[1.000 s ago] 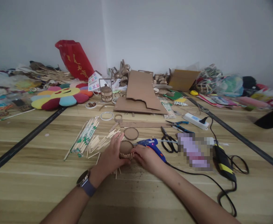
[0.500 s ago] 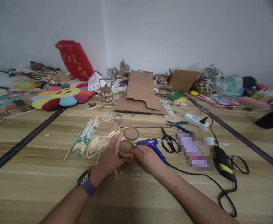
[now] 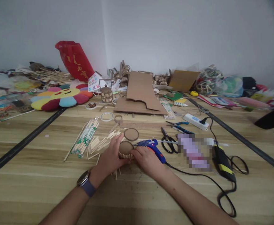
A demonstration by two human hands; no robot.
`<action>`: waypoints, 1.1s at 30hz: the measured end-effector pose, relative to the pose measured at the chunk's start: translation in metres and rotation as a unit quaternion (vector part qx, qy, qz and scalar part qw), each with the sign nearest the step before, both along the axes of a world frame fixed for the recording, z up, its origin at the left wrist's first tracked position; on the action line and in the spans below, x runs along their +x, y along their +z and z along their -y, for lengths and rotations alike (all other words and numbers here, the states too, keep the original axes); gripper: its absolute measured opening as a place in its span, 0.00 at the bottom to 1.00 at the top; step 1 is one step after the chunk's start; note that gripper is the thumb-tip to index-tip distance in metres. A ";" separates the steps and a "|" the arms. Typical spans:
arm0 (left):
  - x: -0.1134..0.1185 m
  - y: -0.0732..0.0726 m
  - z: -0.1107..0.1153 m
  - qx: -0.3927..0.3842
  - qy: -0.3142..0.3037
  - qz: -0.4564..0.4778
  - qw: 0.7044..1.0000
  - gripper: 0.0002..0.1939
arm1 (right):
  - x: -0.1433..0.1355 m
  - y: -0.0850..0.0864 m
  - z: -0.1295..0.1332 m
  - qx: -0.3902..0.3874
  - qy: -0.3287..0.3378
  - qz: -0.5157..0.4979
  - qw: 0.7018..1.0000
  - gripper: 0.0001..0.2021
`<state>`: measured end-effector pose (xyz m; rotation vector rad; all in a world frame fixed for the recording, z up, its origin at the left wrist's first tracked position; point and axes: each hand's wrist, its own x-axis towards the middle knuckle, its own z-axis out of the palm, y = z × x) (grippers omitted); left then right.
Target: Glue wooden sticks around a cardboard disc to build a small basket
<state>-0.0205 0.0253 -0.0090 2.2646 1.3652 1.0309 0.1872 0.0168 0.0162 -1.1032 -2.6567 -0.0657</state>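
Note:
A small round cup [image 3: 125,155] with a side of short wooden sticks and a cardboard disc at its top stands in front of me. My left hand [image 3: 112,154] is wrapped round its left side, thumb along the near side. At its right wall, my right hand [image 3: 146,158] has its fingers pinched together; a stick may be between them, but I cannot make it out. A blue glue gun [image 3: 151,147] lies just beyond my right hand, its nozzle close to the cup. Behind the cup lies a round cardboard disc with a dark rim [image 3: 131,134].
Loose cut sticks [image 3: 99,143] and a packet of sticks [image 3: 86,137] lie to the left. Black scissors [image 3: 168,142], pliers [image 3: 180,126] and a white power strip [image 3: 196,121] are to the right. Cardboard sheets [image 3: 141,90] and a finished lidded bucket [image 3: 106,93] stand farther back.
Almost nothing differs. Both hands stay at the cup, with only a tiny shift of the right fingers and a slight move of the camera view.

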 end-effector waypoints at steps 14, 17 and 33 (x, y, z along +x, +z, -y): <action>0.003 0.004 0.002 -0.014 0.002 -0.011 1.000 0.51 | 0.016 0.029 -0.001 -0.027 -0.063 -0.025 0.997 0.16; 0.002 0.004 0.003 -0.020 -0.004 -0.013 1.000 0.51 | 0.034 0.044 0.000 -0.058 -0.197 -0.011 0.979 0.09; -0.002 0.005 0.001 -0.022 -0.009 -0.021 0.999 0.51 | 0.063 0.042 0.006 -0.230 -0.341 -0.147 0.899 0.10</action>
